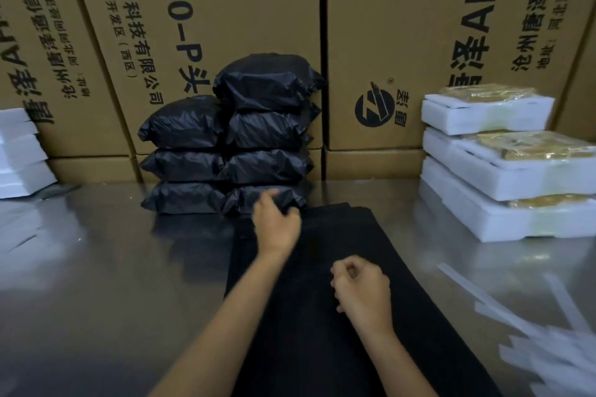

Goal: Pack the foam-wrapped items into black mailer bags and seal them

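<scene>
Head view. A steel desk (106, 267) is carrying everything, with tall printed cardboard cartons (403, 42) standing along its far edge.

Flat black mailer bags (322, 316) are lying in a stack at centre, running from the near edge away toward the cartons. Both bare forearms are reaching over this stack.

Left hand (275, 222) is hovering at the far end of the flat stack, right in front of the packed pile; its fingers (269, 195) are curling loosely, and whether they are pinching the edge of a bag I cannot tell (motion blur there).

Right hand (361, 287) is sitting lower, over the middle of the flat stack, its fingers (350, 269) curling into a fist; nothing is showing inside the grip.

Packed mailer bags (232, 135) are sitting behind the flat stack against the cartons, in two columns touching each other: three high on the left, four high on the right.

Foam-wrapped items (503, 171) are waiting at far right, three white trays stacked, yellowish contents showing under clear film on top.

More white foam pieces (19, 155) are leaning at the left edge.

Pale peeled strips (532, 332) are lying scattered on the desk at near right.
</scene>
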`<move>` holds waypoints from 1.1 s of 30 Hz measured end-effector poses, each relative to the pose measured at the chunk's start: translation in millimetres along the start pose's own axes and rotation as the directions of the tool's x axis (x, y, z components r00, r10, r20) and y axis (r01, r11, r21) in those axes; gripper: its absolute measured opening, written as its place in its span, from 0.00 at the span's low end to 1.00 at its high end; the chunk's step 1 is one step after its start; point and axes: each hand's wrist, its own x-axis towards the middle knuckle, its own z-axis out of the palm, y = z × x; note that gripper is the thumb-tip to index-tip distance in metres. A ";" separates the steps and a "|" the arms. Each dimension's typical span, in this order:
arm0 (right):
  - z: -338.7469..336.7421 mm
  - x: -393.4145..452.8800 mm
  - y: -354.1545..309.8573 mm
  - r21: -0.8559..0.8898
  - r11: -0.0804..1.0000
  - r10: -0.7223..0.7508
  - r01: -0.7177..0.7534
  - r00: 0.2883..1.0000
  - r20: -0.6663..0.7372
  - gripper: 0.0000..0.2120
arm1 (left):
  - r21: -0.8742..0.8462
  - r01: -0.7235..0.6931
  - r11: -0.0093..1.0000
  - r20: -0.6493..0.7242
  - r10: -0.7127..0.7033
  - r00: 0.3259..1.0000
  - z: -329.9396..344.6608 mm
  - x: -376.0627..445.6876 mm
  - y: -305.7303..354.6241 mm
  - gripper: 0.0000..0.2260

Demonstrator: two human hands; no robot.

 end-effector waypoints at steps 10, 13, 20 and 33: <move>-39.3 -39.0 8.0 -0.194 0.926 -0.227 0.323 0.889 0.397 0.14 | 0.024 -0.087 0.996 0.354 0.073 0.932 0.0 -138.7 -14.8 0.09; -49.1 -58.7 18.9 -0.328 0.792 -0.341 0.515 0.819 0.462 0.20 | 0.117 -0.246 0.962 0.413 0.179 0.893 -3.2 -147.9 -19.3 0.11; -90.9 -81.0 44.5 -0.458 0.680 -0.368 0.573 0.807 0.462 0.21 | 0.274 -0.401 0.874 0.464 0.245 0.851 3.3 -152.1 -21.9 0.14; -92.8 -76.4 45.8 -0.470 0.668 -0.426 0.577 0.814 0.394 0.16 | 0.361 -0.457 0.813 0.468 0.266 0.843 9.4 -151.7 -21.4 0.14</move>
